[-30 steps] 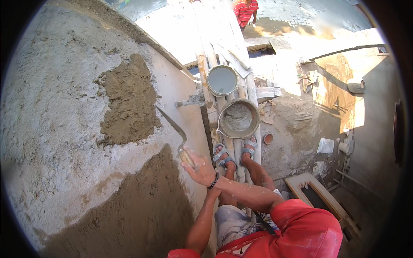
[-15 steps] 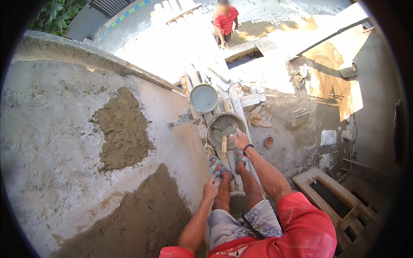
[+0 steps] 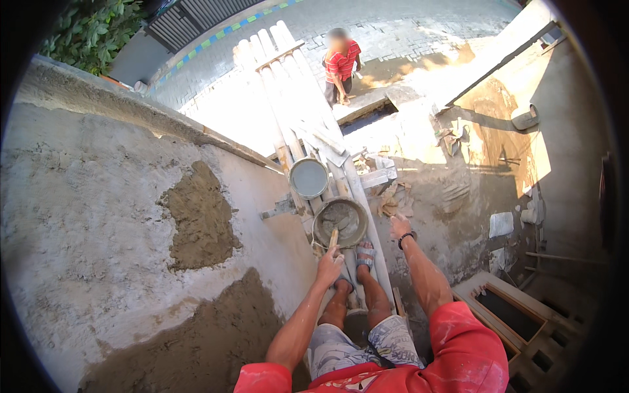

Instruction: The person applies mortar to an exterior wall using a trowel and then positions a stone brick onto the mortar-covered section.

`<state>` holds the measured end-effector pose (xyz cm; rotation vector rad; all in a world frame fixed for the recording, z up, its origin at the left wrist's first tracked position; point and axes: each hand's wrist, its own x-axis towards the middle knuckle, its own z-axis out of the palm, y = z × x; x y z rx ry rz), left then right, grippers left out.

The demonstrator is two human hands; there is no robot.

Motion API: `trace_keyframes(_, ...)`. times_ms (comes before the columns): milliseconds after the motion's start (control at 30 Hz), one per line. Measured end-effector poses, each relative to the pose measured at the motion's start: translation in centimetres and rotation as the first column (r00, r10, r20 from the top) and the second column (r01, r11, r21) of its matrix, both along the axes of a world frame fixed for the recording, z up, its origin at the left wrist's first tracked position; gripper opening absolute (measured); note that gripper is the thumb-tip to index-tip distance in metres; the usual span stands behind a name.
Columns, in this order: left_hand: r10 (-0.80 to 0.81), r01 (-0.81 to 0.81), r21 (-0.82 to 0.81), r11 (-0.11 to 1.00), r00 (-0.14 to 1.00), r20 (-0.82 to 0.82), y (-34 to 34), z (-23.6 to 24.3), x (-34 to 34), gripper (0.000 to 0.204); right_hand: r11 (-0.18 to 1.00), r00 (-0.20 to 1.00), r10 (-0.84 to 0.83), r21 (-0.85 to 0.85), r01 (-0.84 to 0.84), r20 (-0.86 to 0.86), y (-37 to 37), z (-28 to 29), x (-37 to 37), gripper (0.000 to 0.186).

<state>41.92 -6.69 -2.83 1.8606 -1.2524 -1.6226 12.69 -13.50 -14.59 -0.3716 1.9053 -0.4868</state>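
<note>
My left hand [image 3: 329, 266] is closed on the wooden handle of a trowel [image 3: 334, 236], whose blade end lies in the mortar. That mortar sits in a round dark bucket [image 3: 362, 230] with a wire handle, in front of my feet. To the right of the bucket, my right hand [image 3: 400, 226] hangs in the air with its fingers partly stretched and nothing plainly held. A pail of greyish water [image 3: 309, 178] stands just beyond the mortar bucket. On my left, the wall [image 3: 262, 216] carries wet patches of brown mortar [image 3: 202, 219].
I stand on a narrow scaffold of bamboo poles [image 3: 280, 118] running away beside the wall. Below on the right are rubble, a wooden frame [image 3: 511, 311] and a pale block [image 3: 501, 224]. A person in a red striped shirt [image 3: 341, 64] stands beyond an opening [image 3: 370, 118].
My left hand has risen forward from beside my leg to the trowel handle. My right hand has moved away from the bucket to the right. The whole view has shifted slightly.
</note>
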Motion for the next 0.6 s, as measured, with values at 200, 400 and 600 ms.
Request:
trace_keyframes(200,0.127,-0.120,0.045,0.992,0.970,-0.208,-2.9,1.6,-1.1,0.043,0.979,0.968,-0.196,-0.029,0.203,0.158,1.2,4.0,-0.1,0.057)
trace_keyframes(400,0.282,-0.374,-0.135,0.918,0.851,-0.443,-13.0,6.3,-1.3,0.061,0.898,0.796,-0.299,-0.128,0.422,0.526,-3.2,9.3,-2.4,0.081)
trace_keyframes(600,0.188,-0.500,-0.462,0.733,0.801,-0.569,-29.9,15.3,-2.4,0.088,0.773,0.515,0.022,-0.341,0.535,0.857,-23.9,17.9,0.6,0.100)
